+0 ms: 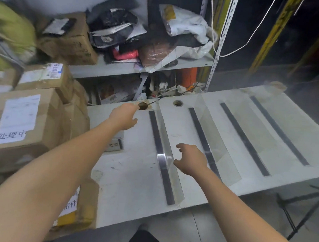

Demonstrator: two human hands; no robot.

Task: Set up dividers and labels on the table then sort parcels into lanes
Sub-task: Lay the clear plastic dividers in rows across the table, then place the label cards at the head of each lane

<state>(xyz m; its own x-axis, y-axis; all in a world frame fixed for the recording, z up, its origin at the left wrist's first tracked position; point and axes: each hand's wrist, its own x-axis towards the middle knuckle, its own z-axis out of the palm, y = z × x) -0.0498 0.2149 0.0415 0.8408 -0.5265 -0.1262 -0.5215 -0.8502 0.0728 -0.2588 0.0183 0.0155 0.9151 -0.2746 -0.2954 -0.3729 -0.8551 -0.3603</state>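
right hand (189, 158) loosely curled, empty, just right of the nearest clear divider (165, 140); left hand (124, 116) relaxed, empty, left of it above the label (115, 145); stand that label square on the bench (136, 176); parcels (23, 119) wait further left

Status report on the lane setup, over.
Both hands empty: left hand reaching toward far edge of table, right hand hovering between two clear dividers. Label stand under left forearm. Cardboard boxes stacked left of table.

Left hand (124, 116) outstretched, right hand (190, 159) hovering, fingers loosely curled
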